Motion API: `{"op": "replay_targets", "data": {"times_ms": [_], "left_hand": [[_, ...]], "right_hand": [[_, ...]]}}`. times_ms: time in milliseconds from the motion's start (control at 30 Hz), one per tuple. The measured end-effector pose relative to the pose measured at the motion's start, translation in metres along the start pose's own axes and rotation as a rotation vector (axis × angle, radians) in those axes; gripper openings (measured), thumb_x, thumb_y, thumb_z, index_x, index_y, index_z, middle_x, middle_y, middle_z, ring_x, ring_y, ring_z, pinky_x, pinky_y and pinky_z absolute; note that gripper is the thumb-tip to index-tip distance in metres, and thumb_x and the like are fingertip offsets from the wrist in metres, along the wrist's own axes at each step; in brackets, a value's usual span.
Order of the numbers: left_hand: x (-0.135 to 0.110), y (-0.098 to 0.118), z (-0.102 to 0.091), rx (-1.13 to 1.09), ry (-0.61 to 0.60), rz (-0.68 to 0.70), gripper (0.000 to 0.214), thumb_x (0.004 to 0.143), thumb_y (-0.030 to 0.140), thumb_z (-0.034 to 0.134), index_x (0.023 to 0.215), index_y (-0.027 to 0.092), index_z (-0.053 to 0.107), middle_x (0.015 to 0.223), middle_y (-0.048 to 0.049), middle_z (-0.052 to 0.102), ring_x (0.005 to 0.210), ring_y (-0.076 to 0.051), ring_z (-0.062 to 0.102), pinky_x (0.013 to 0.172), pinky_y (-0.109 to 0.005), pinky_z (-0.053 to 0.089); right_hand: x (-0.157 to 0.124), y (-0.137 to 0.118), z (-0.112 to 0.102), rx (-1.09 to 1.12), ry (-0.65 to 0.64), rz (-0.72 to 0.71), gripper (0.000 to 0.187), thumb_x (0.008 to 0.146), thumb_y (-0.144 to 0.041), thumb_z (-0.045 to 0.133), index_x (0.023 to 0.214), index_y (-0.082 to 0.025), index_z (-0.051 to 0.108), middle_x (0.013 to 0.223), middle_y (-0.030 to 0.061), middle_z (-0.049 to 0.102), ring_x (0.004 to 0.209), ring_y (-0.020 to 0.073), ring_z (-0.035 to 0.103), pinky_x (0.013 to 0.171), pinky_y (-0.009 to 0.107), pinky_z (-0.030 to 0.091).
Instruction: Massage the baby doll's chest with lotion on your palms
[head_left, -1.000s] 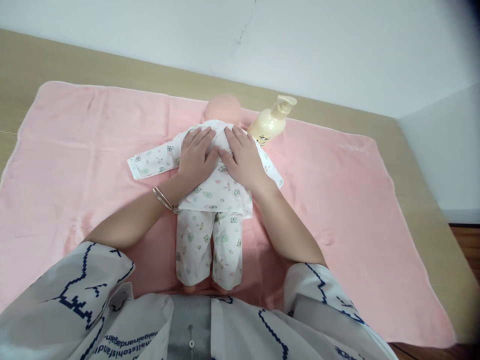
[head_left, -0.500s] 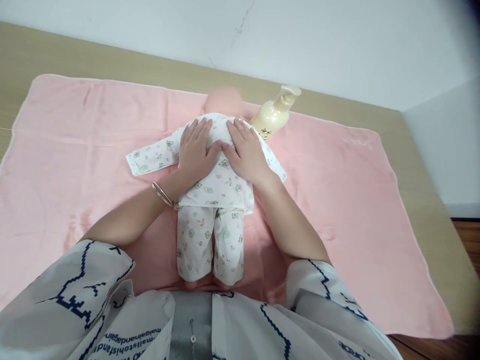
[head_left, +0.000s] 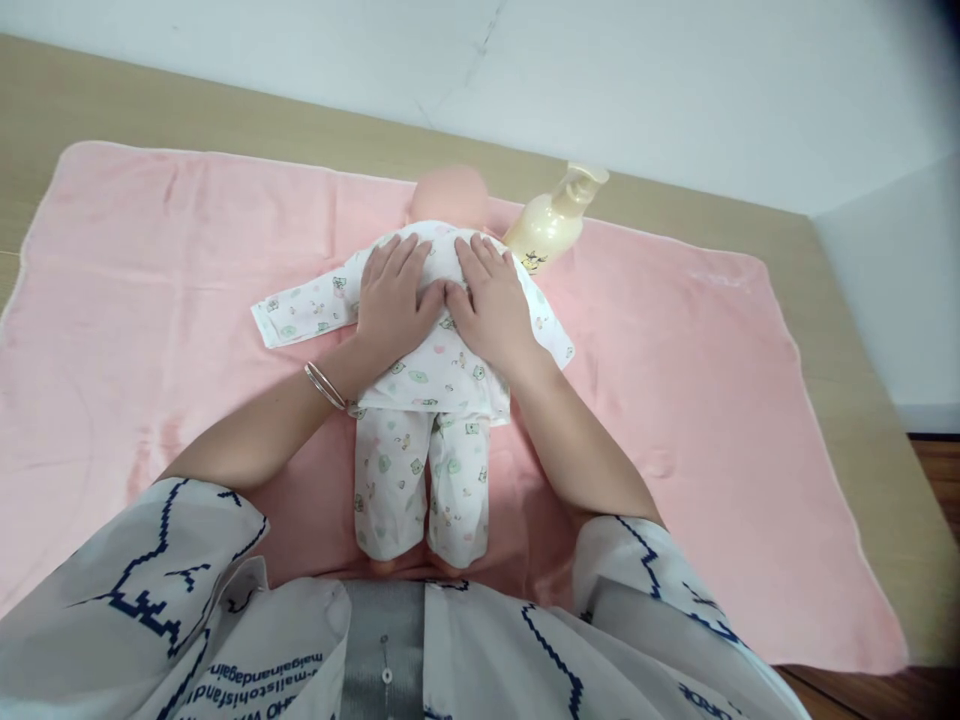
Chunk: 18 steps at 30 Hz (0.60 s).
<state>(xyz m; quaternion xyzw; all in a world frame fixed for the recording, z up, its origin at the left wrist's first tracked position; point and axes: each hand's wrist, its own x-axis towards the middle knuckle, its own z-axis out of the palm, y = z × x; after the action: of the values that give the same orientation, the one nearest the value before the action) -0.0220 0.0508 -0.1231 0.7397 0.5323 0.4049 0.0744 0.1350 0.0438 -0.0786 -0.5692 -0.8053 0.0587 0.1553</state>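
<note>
A baby doll [head_left: 448, 195] in a white printed top [head_left: 442, 375] and matching trousers [head_left: 391, 485] lies on a pink blanket [head_left: 675, 400], its head away from me. My left hand [head_left: 397, 300] rests flat on the left of the doll's upper body, fingers stretched towards its shoulder. On the right of the same area lies my right hand [head_left: 491, 300], also flat. The two thumbs meet or nearly meet in the middle. Both hands touch the cloth without gripping it. The doll's right-side sleeve is partly hidden by my right hand and wrist.
Beside the doll's head, a cream-coloured pump bottle [head_left: 551, 220] leans on the blanket's far edge. The blanket covers most of a wooden table [head_left: 862, 420]. A white wall [head_left: 675, 90] stands behind it, and brown flooring [head_left: 937, 470] shows at the right.
My hands stay flat in nearly the same place on the doll. The view has shifted very slightly; nothing else has visibly moved.
</note>
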Motion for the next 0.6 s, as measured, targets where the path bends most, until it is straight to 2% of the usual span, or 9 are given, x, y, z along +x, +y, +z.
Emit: {"op": "replay_targets", "data": {"times_ms": [133,233,333,467,600], "left_hand": [[0.001,0.002,-0.004,-0.010,-0.055,0.072,0.040,0.096,0.045,0.044,0.125,0.021,0.057,0.139,-0.0090,0.058,0.136,-0.027,0.048,0.121,-0.050,0.030],[-0.001,0.004,-0.006,-0.001,-0.036,0.068,0.035,0.096,0.043,0.043,0.117,0.022,0.062,0.132,-0.0082,0.063,0.129,-0.026,0.053,0.117,-0.049,0.036],[-0.001,0.002,-0.003,-0.013,-0.018,0.033,0.038,0.095,0.046,0.044,0.122,0.023,0.060,0.135,-0.0090,0.060,0.132,-0.027,0.050,0.119,-0.049,0.033],[0.003,-0.001,0.001,-0.017,-0.030,0.003,0.049,0.094,0.053,0.046,0.133,0.024,0.052,0.146,-0.0100,0.052,0.142,-0.030,0.039,0.123,-0.053,0.024],[0.005,0.002,-0.003,0.001,-0.073,0.062,0.047,0.095,0.051,0.043,0.129,0.021,0.055,0.141,-0.0116,0.055,0.138,-0.031,0.043,0.120,-0.052,0.028]], "right_hand": [[-0.015,-0.017,-0.002,-0.029,0.018,0.005,0.054,0.099,-0.030,0.029,0.148,-0.009,0.038,0.157,0.0166,0.037,0.148,0.0318,0.029,0.120,0.057,0.026],[-0.023,-0.026,-0.005,-0.048,0.039,0.037,0.053,0.099,-0.028,0.030,0.146,-0.007,0.042,0.153,0.0182,0.042,0.146,0.0328,0.034,0.119,0.055,0.030],[-0.014,-0.016,-0.005,-0.015,0.005,0.044,0.054,0.098,-0.031,0.031,0.147,-0.010,0.041,0.155,0.0165,0.041,0.147,0.0325,0.033,0.119,0.056,0.029],[0.001,0.000,0.000,0.032,-0.015,0.001,0.054,0.099,-0.034,0.029,0.150,-0.017,0.034,0.160,0.0117,0.033,0.150,0.0314,0.025,0.121,0.062,0.021],[-0.010,-0.016,0.004,-0.015,0.028,0.055,0.054,0.098,-0.027,0.027,0.148,-0.009,0.037,0.157,0.0170,0.037,0.149,0.0325,0.028,0.121,0.059,0.023]]}}
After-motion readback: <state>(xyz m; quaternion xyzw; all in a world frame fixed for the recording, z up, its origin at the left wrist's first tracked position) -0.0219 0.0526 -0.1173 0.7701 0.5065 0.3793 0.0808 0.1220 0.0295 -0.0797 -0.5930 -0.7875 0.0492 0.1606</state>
